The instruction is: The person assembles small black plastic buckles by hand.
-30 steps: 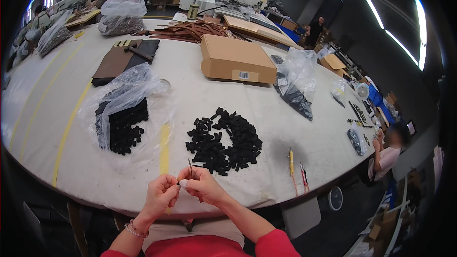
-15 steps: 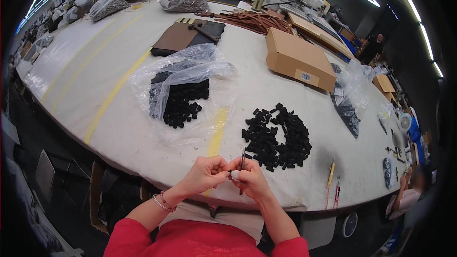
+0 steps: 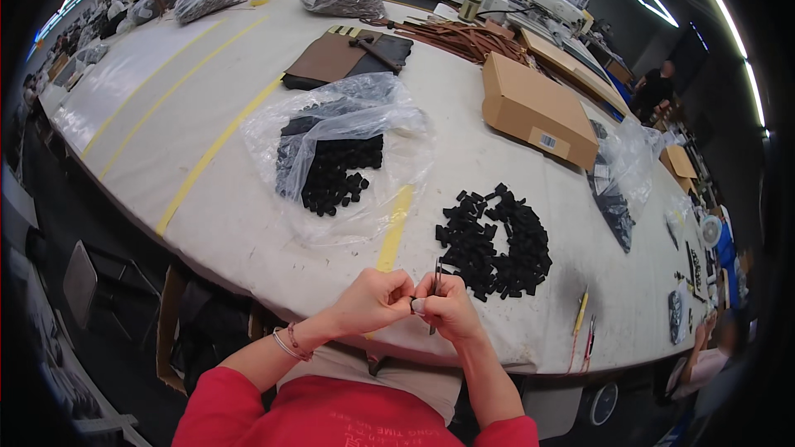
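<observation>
I see two bare hands, the left hand (image 3: 374, 300) and the right hand (image 3: 447, 308). No gloves are on them. I see no rings either, as far as I can tell. The left wrist has a thin bracelet (image 3: 290, 343) around it, with small beads, in a pink and silvery colour. The arms are bare from the wrists up to near the elbows. Then the red sleeves (image 3: 217, 410) start, one on each arm. They belong to a red top (image 3: 348, 422) with some small pale print across the chest. Below the hands I see a bit of light beige cloth (image 3: 397, 377), like an apron or trousers.
</observation>
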Available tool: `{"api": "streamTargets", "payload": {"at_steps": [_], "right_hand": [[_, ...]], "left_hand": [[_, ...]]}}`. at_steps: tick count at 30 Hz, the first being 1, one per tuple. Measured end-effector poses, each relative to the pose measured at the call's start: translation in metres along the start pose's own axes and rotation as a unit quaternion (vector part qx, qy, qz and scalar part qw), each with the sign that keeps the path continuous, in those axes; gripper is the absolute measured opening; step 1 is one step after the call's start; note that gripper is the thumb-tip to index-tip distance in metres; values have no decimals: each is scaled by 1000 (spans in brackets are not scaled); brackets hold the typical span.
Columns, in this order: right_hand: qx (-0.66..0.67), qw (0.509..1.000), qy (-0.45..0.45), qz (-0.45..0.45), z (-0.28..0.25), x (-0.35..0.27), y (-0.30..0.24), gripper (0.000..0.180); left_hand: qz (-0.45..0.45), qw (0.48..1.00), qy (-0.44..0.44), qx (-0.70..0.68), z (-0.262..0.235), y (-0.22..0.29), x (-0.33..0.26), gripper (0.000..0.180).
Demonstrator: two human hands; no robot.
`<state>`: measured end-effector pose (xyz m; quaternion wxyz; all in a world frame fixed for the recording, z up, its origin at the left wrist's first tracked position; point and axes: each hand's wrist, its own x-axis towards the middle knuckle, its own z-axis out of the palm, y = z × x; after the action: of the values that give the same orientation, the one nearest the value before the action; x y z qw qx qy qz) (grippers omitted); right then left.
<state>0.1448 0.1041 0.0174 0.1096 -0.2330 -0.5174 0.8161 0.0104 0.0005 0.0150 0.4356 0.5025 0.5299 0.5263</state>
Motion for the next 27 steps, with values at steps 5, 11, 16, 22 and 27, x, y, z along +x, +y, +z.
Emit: {"api": "streamTargets", "payload": {"at_steps": [5,11,16,22,27], "right_hand": [[-298,917,168,-206,15,10,9,8],[-293,944,76,-131,16,-10,-6,12],[-339,938,35,-56,10,-21,-7,20],[-292,955,51,-27,11,-21,-5,18],[-292,956,7,-29,9,-22,-11,16]], "left_hand": [[279,857,174,397,14,-10,6,7],[-33,970,124,-207,-2,-10,4,1],[-126,901,96,-404,-3,-4,5,8],[-150,870,50,-466,-2,-5,4,11],[-184,866,5,-465,-5,-9,4,12]]}}
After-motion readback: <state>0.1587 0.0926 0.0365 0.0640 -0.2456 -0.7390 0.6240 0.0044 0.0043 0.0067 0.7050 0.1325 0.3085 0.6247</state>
